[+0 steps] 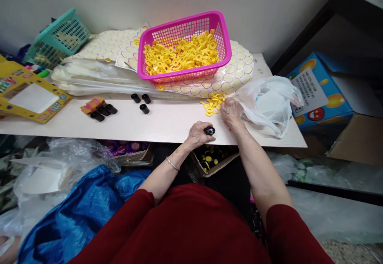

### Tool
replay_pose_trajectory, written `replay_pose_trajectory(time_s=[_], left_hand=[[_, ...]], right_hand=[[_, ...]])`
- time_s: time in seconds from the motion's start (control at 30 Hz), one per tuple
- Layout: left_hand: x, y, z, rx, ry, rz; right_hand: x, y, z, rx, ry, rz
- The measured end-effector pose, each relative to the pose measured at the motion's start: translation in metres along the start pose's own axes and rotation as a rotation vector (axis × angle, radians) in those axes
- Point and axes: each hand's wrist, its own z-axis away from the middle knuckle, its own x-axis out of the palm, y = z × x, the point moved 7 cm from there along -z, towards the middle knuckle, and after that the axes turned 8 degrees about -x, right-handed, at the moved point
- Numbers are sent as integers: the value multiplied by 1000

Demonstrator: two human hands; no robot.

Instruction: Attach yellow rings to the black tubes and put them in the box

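Observation:
My left hand (pixel 197 134) is closed around a small black cylinder (pixel 210 130) with coloured dots on its end, held over the front edge of the white board (pixel 167 122). My right hand (pixel 231 110) rests curled on the board beside a small heap of yellow rings (pixel 212 104); its fingertips touch the heap, and what they pinch is hidden. A pink basket (pixel 223 44) full of yellow rings sits tilted on stacked printed sheets behind.
Loose black cylinders (pixel 140 100) and several more by an orange piece (pixel 100 110) lie on the board. A white plastic bag (pixel 269 102) is right of my hand. A teal basket (pixel 60 36), a yellow card box (pixel 30 96), a blue bag (pixel 86 204) and a carton of black parts (pixel 211 160) surround me.

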Motion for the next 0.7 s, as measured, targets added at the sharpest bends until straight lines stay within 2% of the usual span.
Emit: replay_pose_trajectory(time_s=[0.1, 0.2, 0.3, 0.37, 0.43, 0.5, 0.57, 0.7], left_hand=[[-7, 8, 1, 49, 11, 130], [-24, 14, 7, 81, 130, 350], [-35, 18, 23, 55, 225, 557], [-30, 21, 37, -18, 143, 675], [-20, 24, 50, -113, -20, 749], [-13, 25, 61, -206, -127, 770], [-13, 22, 65, -291, -118, 781], [-16, 20, 61, -371, -39, 848]], right_hand=[[-20, 8, 8, 88, 112, -286], [-32, 13, 36, 269, 130, -791], [-33, -6, 82, 376, -63, -1167], [-31, -27, 117, 403, -234, -1294], [-28, -45, 147, 421, -344, -1350], [-27, -54, 163, 412, -329, -1341], [-29, -60, 167, 320, -277, -1256], [-40, -74, 157, -51, -251, -938]])
